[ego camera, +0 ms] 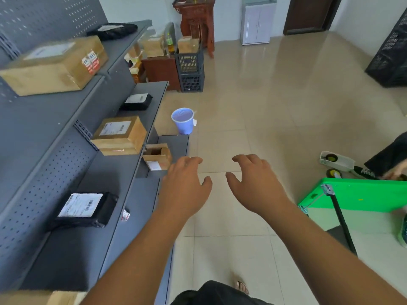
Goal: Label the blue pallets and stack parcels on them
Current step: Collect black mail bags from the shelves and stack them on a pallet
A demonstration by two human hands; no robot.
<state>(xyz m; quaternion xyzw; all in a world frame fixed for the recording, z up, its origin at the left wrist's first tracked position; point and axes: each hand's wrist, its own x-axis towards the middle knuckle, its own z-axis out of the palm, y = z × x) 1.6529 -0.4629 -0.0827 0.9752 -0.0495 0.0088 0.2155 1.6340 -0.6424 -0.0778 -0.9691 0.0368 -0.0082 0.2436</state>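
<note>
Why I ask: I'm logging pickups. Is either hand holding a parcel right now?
No, the left hand and the right hand both hang empty above the floor, fingers loosely curled.

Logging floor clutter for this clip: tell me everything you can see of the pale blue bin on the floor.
The pale blue bin is round, looks like plastic and tapers toward its base. Its upper wall is perforated like mesh. It stands upright on the tiled floor, just beyond the end of the grey unit's bottom shelf; whether they touch is unclear. A small white tag hangs at its right side. No contents show inside.
</note>
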